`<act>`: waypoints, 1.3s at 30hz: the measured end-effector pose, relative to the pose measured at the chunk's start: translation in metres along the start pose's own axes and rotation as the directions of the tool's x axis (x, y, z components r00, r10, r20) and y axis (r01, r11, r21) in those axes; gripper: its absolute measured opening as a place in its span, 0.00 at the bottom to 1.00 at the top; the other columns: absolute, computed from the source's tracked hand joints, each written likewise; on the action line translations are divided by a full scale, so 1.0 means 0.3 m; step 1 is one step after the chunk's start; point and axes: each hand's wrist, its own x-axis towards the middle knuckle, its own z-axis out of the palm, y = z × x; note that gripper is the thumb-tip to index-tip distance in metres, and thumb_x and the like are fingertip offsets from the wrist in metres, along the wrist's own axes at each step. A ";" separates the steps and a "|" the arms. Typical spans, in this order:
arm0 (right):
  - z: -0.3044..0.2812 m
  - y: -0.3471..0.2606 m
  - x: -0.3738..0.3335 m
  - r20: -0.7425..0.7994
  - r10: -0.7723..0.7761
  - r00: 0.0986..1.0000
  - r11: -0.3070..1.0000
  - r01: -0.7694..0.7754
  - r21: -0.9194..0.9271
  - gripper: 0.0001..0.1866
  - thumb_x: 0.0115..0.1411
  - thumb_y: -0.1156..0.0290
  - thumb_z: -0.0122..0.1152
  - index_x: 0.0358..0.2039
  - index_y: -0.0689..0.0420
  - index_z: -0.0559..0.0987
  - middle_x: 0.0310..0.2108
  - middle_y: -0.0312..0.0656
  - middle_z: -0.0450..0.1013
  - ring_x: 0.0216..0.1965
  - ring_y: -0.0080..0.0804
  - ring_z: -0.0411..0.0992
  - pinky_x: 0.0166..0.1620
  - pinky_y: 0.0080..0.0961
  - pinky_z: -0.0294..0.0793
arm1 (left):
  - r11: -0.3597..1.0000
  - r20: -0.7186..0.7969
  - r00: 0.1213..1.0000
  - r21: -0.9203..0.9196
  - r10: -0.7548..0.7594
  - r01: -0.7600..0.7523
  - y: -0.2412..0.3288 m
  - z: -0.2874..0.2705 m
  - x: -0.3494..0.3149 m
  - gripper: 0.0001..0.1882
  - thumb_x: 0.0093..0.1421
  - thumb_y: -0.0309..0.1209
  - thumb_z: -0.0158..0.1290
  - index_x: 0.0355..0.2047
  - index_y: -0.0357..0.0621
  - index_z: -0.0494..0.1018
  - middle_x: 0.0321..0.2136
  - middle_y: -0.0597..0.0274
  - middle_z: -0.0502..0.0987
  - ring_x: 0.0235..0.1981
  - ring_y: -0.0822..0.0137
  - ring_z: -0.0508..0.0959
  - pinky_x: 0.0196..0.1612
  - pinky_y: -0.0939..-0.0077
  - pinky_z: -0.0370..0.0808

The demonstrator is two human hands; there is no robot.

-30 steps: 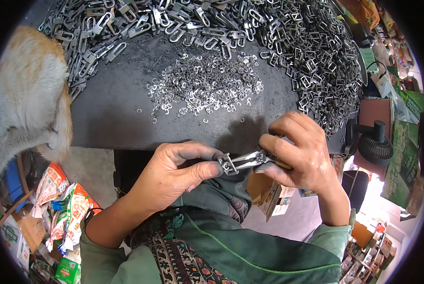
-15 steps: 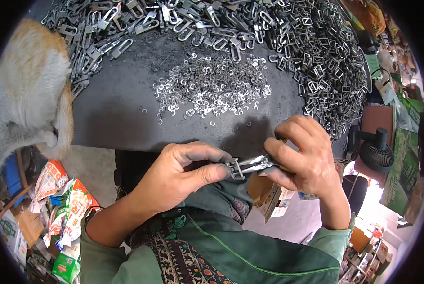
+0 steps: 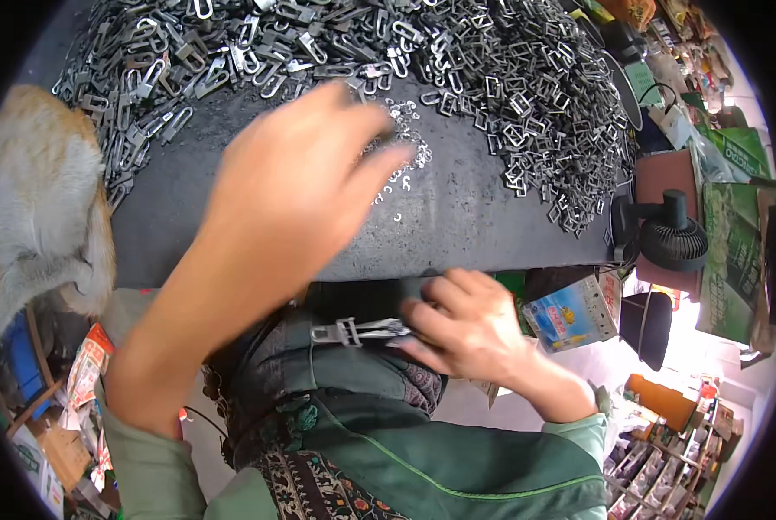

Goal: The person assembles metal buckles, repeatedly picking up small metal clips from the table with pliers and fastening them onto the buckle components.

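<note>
My right hand (image 3: 470,325) is closed around a pair of pliers (image 3: 386,328), whose handles are mostly hidden in the fist. In the jaws sits a small metal fitting with a crossbar and a slotted end (image 3: 339,334), held over my lap in front of the table edge. My left hand (image 3: 292,169), smeared by motion, is raised over the table and covers much of the small C-shaped metal clips (image 3: 415,143). Whether its fingers hold anything cannot be seen.
Long looped metal pieces (image 3: 206,61) heap at the back of the dark table (image 3: 474,225), and small rectangular metal frames (image 3: 544,121) at the right. An orange-and-white cat (image 3: 41,199) is at the left edge. A black fan (image 3: 674,234) and cardboard boxes stand right.
My left hand has let go of the metal fitting and moved up over the clips. The pliers, with the fitting in their jaws, have shifted left and slightly down in the view.
</note>
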 end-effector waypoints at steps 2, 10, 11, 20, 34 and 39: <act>0.035 -0.028 0.016 -0.003 0.027 1.000 0.999 -0.027 -0.047 0.20 0.44 0.60 0.71 0.35 0.55 0.77 0.31 0.41 0.70 0.33 0.40 0.70 0.35 0.37 0.70 | 0.979 0.009 1.000 0.204 -0.012 0.010 -0.035 0.136 0.145 0.09 0.54 0.31 0.59 0.31 0.37 0.79 0.30 0.49 0.77 0.36 0.49 0.78 0.37 0.57 0.76; -0.027 0.136 -0.028 -0.271 0.222 0.937 0.975 -0.212 0.067 0.18 0.42 0.76 0.66 0.37 0.58 0.77 0.29 0.45 0.71 0.31 0.46 0.72 0.33 0.38 0.72 | 0.922 0.007 0.997 0.381 -0.076 0.067 -0.120 0.313 0.260 0.07 0.50 0.26 0.57 0.28 0.35 0.73 0.32 0.46 0.76 0.37 0.45 0.78 0.38 0.52 0.77; -0.020 0.175 0.009 -0.370 0.269 0.889 0.963 -0.260 0.076 0.14 0.46 0.76 0.66 0.36 0.59 0.77 0.29 0.46 0.72 0.31 0.48 0.73 0.33 0.37 0.73 | 0.937 0.001 0.994 0.332 -0.112 0.105 -0.126 0.296 0.259 0.08 0.50 0.25 0.56 0.29 0.35 0.71 0.31 0.46 0.77 0.35 0.43 0.78 0.39 0.50 0.76; -0.068 0.429 0.313 -0.418 0.101 0.903 0.890 -0.270 -0.369 0.07 0.50 0.72 0.65 0.30 0.57 0.77 0.25 0.43 0.71 0.30 0.43 0.74 0.34 0.37 0.74 | 0.495 0.299 0.824 -0.683 -0.482 0.538 -0.057 -0.012 0.069 0.09 0.62 0.28 0.53 0.40 0.36 0.72 0.27 0.65 0.77 0.21 0.78 0.73 0.23 0.86 0.67; -0.080 0.091 0.158 0.021 0.386 0.922 0.626 -0.279 0.729 0.07 0.59 0.73 0.61 0.28 0.61 0.73 0.21 0.38 0.64 0.23 0.24 0.61 0.28 0.25 0.62 | 0.096 0.685 0.626 -0.642 -0.374 0.760 0.097 0.003 -0.217 0.08 0.68 0.25 0.46 0.46 0.36 0.69 0.28 0.62 0.76 0.21 0.80 0.69 0.24 0.86 0.66; -0.038 0.053 0.150 0.026 0.418 0.908 0.528 -0.266 0.807 0.07 0.62 0.73 0.60 0.31 0.60 0.73 0.21 0.35 0.62 0.24 0.19 0.59 0.29 0.23 0.61 | 0.260 0.583 0.723 -0.682 -0.370 0.683 0.127 0.028 -0.230 0.09 0.68 0.27 0.48 0.43 0.35 0.73 0.28 0.63 0.77 0.20 0.82 0.69 0.23 0.87 0.66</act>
